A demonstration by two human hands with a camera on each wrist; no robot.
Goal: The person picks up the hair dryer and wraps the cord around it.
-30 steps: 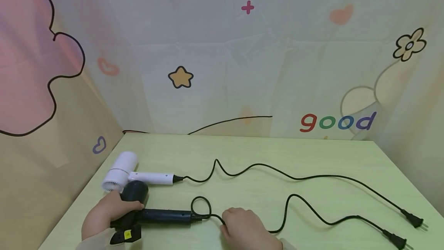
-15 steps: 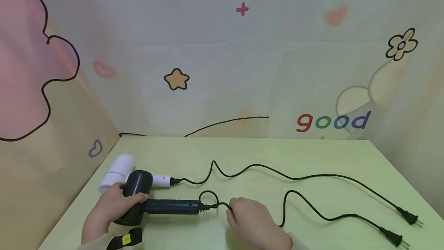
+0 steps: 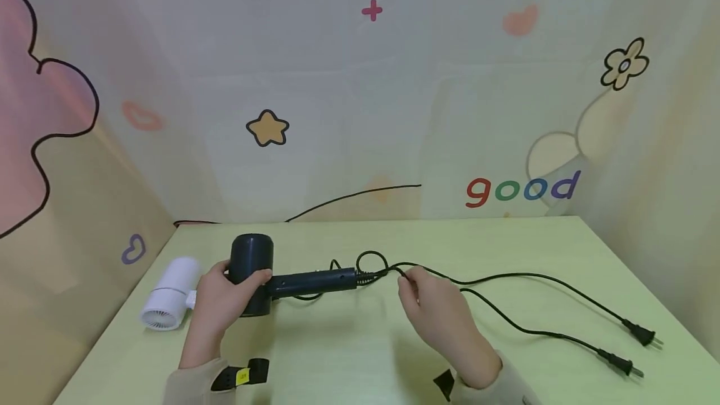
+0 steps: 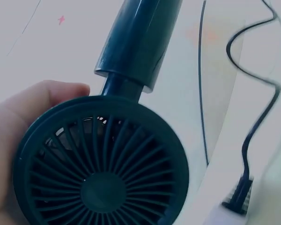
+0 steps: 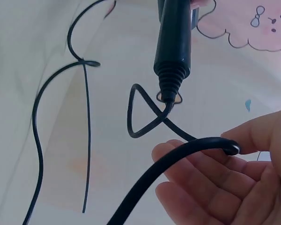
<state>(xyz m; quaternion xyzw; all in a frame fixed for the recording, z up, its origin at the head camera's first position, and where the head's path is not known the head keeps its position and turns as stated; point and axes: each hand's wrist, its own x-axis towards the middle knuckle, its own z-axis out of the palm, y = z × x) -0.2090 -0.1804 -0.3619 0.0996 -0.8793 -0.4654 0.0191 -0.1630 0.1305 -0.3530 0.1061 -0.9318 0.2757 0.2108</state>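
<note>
My left hand [image 3: 222, 305] grips the barrel of a dark hair dryer [image 3: 251, 258], held up over the table with its handle pointing right. In the left wrist view the round slatted grille [image 4: 103, 192] faces the camera, thumb at its upper rim. Close to the handle's end, the dryer's black cord [image 3: 371, 252] makes a small loop. My right hand [image 3: 441, 311] pinches this cord just past the loop. The right wrist view has the cord [image 5: 152, 166] running between thumb and forefinger, the other fingers loosely bent. A white hair dryer [image 3: 170, 292] lies to the left, its handle mostly hidden.
Both cords trail right across the pale green table [image 3: 337, 355], ending in a farther plug [image 3: 640, 333] and a nearer plug [image 3: 617, 362]. A printed curtain [image 3: 326, 92] hangs behind the table and along its sides.
Both hands have lifted the dark hair dryer and its cord up off the table, away from me and to the right. The white dryer's head shows again; its handle is now covered.
</note>
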